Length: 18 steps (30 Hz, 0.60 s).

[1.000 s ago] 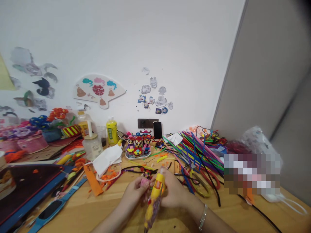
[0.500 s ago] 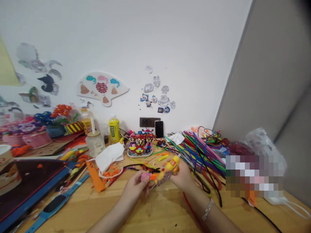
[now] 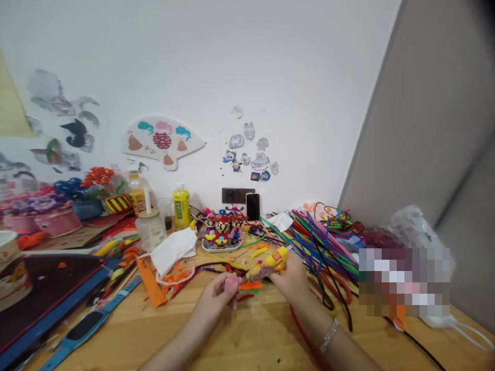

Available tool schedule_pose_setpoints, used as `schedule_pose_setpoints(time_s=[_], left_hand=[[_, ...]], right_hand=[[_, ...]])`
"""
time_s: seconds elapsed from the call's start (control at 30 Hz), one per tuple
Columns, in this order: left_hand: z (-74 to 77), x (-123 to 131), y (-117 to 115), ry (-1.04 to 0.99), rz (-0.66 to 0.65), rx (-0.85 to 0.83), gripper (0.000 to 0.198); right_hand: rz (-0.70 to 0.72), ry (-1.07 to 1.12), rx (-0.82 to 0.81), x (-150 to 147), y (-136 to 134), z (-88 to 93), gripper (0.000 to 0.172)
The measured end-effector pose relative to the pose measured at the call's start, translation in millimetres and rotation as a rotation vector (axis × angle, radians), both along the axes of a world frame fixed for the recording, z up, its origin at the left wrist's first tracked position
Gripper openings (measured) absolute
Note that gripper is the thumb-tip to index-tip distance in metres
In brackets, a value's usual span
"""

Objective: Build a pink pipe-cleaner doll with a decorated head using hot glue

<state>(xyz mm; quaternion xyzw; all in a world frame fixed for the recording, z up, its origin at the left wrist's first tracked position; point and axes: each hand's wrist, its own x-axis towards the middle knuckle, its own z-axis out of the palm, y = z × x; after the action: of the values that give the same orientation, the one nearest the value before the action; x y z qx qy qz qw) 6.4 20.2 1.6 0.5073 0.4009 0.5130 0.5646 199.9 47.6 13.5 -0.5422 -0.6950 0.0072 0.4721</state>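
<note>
My left hand (image 3: 219,294) is closed, pinching a small round pink piece (image 3: 232,283) between thumb and fingers. Wrapped around the handle of a yellow hot glue gun (image 3: 265,265) is my right hand (image 3: 292,278). The gun's nozzle points left and sits right at the pink piece; whether they touch I cannot tell. Dried stuff mottles the front of the gun. Orange and green scraps (image 3: 253,286) lie on the table just beyond the nozzle. Behind them, several small colourful figures (image 3: 222,226) stand in a white tray (image 3: 222,247).
A heap of coloured pipe cleaners (image 3: 309,237) spreads at right, black ones curling forward. A white mask (image 3: 174,252), an orange packet (image 3: 151,283) and a blue smartwatch (image 3: 87,324) lie left. A glass jar (image 3: 150,232), a yellow-green bottle (image 3: 181,206) and a phone (image 3: 253,207) stand behind.
The glue gun has turned and shifted slightly, so its nozzle now meets the pink piece from higher up. Orange and green scraps below it show more. My left hand has hardly moved.
</note>
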Motion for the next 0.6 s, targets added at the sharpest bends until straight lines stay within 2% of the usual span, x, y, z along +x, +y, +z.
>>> schedule_pose_setpoints(time_s=[0.3,0.6], left_hand=[[-1.7,-0.9,-0.6,-0.024,-0.007,-0.022,0.03],[2.5,-1.2,-3.7,-0.044,-0.011,-0.022,0.028]], right_hand=[[-0.08,-0.081,0.134,3.0,0.4,-4.4,0.019],[-0.058,-0.072,0.093,1.7,-1.2,-0.1,0.022]])
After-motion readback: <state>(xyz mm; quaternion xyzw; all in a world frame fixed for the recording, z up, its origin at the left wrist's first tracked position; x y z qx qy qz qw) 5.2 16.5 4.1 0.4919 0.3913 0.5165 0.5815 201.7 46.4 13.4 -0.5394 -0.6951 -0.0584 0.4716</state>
